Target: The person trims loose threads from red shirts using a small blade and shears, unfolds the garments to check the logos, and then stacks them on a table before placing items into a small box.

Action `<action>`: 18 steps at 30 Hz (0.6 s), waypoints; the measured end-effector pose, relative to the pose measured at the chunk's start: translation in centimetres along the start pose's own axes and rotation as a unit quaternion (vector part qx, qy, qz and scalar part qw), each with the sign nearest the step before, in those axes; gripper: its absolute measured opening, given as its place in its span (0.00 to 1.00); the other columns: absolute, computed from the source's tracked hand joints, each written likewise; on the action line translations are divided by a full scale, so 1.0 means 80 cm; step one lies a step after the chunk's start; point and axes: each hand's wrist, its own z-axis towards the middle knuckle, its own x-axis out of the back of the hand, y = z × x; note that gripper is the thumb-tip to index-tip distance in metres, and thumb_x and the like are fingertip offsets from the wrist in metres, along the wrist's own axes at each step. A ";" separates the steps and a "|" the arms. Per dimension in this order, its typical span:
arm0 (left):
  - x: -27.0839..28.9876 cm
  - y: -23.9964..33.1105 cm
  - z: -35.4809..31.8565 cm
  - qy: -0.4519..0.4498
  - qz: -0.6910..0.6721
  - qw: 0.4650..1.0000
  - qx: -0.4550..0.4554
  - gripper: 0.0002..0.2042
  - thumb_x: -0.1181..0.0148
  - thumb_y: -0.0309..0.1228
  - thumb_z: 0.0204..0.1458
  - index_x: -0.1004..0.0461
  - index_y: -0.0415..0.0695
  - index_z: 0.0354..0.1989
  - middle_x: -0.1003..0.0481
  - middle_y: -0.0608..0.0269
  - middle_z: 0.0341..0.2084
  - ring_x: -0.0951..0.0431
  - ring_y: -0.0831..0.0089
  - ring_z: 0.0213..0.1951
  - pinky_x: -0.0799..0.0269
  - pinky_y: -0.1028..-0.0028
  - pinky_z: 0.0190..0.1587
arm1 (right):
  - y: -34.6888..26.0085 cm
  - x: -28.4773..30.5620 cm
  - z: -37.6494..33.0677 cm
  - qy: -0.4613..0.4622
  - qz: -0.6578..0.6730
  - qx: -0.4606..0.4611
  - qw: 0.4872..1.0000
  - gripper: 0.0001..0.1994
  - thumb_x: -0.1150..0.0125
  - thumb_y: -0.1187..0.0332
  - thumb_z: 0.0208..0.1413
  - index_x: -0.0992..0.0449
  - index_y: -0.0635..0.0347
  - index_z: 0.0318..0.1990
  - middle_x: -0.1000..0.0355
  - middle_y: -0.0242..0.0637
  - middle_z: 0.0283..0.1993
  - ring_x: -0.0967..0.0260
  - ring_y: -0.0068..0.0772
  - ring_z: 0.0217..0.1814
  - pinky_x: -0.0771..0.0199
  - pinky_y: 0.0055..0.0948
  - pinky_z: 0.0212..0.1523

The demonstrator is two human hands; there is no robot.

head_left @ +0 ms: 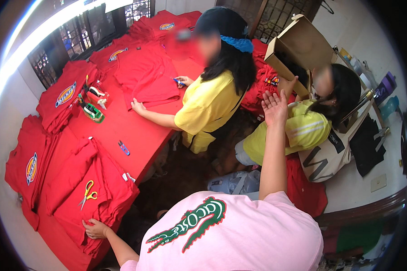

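My left hand [96,229] rests with fingers stretched on the near edge of a stack of red shirts [70,180] at the lower left. Just beyond it, scissors with yellow handles [88,195] lie on the top shirt. My right arm reaches up and forward, and my right hand [275,107] is raised palm up, fingers apart, holding nothing. It appears close to a co-worker in a yellow-green shirt [276,140], who has a hand up beside an open cardboard box [298,43]. My pink shirt fills the bottom of the view.
A red-covered table [106,131] carries blue thread snips [124,147], a green tape dispenser [92,112] and more red shirts [65,97]. Another co-worker in yellow [210,101] holds a small blue tool over a red garment. Bags [330,153] hang or stand along the right wall.
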 end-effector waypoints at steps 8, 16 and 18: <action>-0.008 -0.005 0.009 -0.008 -0.005 1.000 -0.002 0.20 0.44 0.48 0.59 0.23 0.59 0.58 0.23 0.54 0.35 0.21 0.53 0.45 0.29 0.52 0.52 | -0.015 -0.061 -0.008 -0.018 0.253 -0.082 0.964 0.75 0.23 0.34 0.43 0.77 0.70 0.77 0.74 0.56 0.83 0.70 0.56 0.85 0.63 0.54 0.81; 0.024 0.002 -0.009 -0.015 -0.209 0.973 0.101 0.29 0.28 0.35 0.51 0.28 0.44 0.62 0.25 0.47 0.55 0.25 0.46 0.56 0.30 0.50 0.58 | -0.027 -0.060 -0.021 0.120 0.234 -0.029 0.964 0.51 0.24 0.48 0.49 0.48 0.64 0.73 0.45 0.47 0.75 0.46 0.56 0.77 0.54 0.57 0.77; 0.034 0.004 -0.024 -0.023 -0.248 0.956 0.155 0.30 0.27 0.35 0.50 0.29 0.40 0.62 0.26 0.45 0.57 0.26 0.46 0.59 0.31 0.50 0.60 | -0.024 -0.044 -0.022 0.102 0.275 -0.038 0.955 0.30 0.31 0.62 0.55 0.36 0.63 0.62 0.35 0.49 0.66 0.36 0.52 0.70 0.41 0.57 0.71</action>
